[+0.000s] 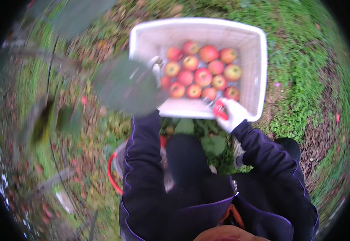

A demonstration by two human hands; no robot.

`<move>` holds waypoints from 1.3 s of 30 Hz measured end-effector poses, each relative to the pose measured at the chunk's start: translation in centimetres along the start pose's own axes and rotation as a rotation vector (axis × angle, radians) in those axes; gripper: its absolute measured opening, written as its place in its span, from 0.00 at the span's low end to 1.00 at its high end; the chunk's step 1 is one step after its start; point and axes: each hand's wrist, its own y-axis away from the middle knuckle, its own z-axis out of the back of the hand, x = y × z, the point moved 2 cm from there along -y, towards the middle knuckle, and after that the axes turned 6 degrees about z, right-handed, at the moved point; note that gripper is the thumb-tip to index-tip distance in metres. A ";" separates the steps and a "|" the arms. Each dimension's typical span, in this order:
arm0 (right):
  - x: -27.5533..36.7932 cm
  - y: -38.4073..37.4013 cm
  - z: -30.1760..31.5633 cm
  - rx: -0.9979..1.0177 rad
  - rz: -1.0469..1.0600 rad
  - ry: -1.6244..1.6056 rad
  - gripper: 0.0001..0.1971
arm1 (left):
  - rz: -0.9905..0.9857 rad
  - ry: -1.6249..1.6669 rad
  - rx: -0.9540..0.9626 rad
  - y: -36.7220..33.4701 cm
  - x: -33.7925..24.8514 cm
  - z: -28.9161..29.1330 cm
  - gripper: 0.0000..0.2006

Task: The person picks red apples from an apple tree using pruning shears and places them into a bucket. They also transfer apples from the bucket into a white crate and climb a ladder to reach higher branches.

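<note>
A white plastic crate (199, 21) stands on the ground in front of me, with several red and yellow apples (203, 76) spread over its bottom. My right hand (236, 114), in a white glove, is at the crate's near right edge. It is closed around red-handled pruning shears (220, 110), whose metal tip points in toward the apples. A large blurred leaf (126, 86) covers most of my left hand (155, 63). Only a bit of its pale glove shows, inside the crate's left side, close to the leftmost apples. Whether it holds an apple is hidden.
Blurred branches and leaves (82, 16) hang close on the left. A bucket or basket with a red rim (111, 176) stands beside my left forearm. Fallen apples (46, 213) lie in the grass at left. Green plants (299, 76) grow right of the crate.
</note>
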 end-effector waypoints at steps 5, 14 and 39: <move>0.5 0.5 -0.9 -0.039 0.054 0.010 0.24 | -0.259 -0.239 -0.626 20.9 -3.1 7.6 0.13; -2.2 1.2 -2.7 0.068 -0.124 -0.121 0.32 | 0.374 0.056 -1.881 45.7 12.2 14.8 0.25; -4.8 1.1 -3.1 0.069 -0.004 -0.060 0.32 | -0.173 1.322 -1.257 38.0 8.2 15.9 0.32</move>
